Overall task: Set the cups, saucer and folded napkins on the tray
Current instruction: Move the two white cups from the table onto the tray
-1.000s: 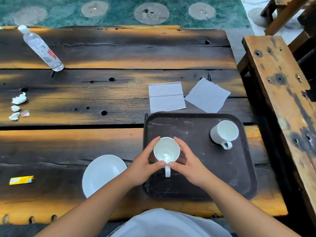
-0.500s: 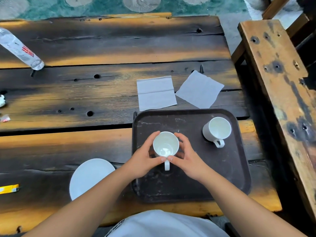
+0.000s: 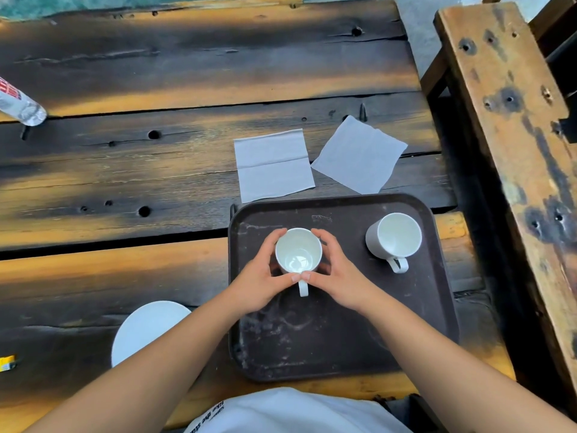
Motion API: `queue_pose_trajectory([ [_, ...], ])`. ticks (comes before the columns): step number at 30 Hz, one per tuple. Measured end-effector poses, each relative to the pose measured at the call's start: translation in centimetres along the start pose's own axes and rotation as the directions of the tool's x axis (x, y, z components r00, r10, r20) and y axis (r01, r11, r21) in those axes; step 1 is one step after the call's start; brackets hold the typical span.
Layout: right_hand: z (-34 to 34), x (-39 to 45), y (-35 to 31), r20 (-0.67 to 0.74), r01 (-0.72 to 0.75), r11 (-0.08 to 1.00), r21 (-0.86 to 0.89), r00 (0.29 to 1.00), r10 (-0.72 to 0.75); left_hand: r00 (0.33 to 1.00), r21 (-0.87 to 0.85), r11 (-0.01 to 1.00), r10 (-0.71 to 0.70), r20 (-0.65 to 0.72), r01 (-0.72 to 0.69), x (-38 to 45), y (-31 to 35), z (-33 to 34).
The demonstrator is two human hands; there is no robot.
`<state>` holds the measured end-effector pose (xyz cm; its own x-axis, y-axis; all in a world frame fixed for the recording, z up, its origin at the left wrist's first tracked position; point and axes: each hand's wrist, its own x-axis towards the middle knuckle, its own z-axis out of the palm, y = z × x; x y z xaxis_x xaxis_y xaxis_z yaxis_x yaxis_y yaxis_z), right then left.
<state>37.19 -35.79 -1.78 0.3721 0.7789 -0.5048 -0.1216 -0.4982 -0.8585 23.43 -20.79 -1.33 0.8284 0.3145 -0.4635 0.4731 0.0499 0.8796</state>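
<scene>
While both hands cup a white mug, a scorched plank table (image 3: 175, 170) of dark and amber boards, pocked with knots and holes, spreads out beyond them. Right of the right hand, a weathered wooden bench (image 3: 512, 126) runs alongside the table, with grey floor showing past its far end. Under the hands lies the dark, scuffed tray (image 3: 343, 345), its surface marked with pale streaks. Near the left forearm, off the tray, the saucer (image 3: 146, 326) sits on the table. Beyond the fingertips, two folded napkins (image 3: 273, 165) lie side by side on the boards, just past the tray's far rim. Right of the right hand, a second cup (image 3: 394, 235) stands upright on the tray, handle toward the person. The left hand (image 3: 260, 281) and right hand (image 3: 338, 279) curl round the held cup (image 3: 298, 250), thumbs meeting above its handle.
</scene>
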Motion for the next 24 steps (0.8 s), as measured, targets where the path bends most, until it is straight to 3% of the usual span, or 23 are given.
queue_pose_trajectory([
  [20, -0.5, 3.1, 0.3, -0.002, -0.017, 0.999, 0.05, 1.0, 0.017, 0.999, 0.027, 0.999, 0.035, -0.032, -0.034, 3.0, -0.9, -0.8],
  [24, -0.7, 2.9, 0.3, 0.008, -0.026, 1.0, -0.009, 1.0, 0.026, 0.999, 0.029, 0.999, 0.03, -0.018, -0.029, 2.9, -1.2, -0.7],
])
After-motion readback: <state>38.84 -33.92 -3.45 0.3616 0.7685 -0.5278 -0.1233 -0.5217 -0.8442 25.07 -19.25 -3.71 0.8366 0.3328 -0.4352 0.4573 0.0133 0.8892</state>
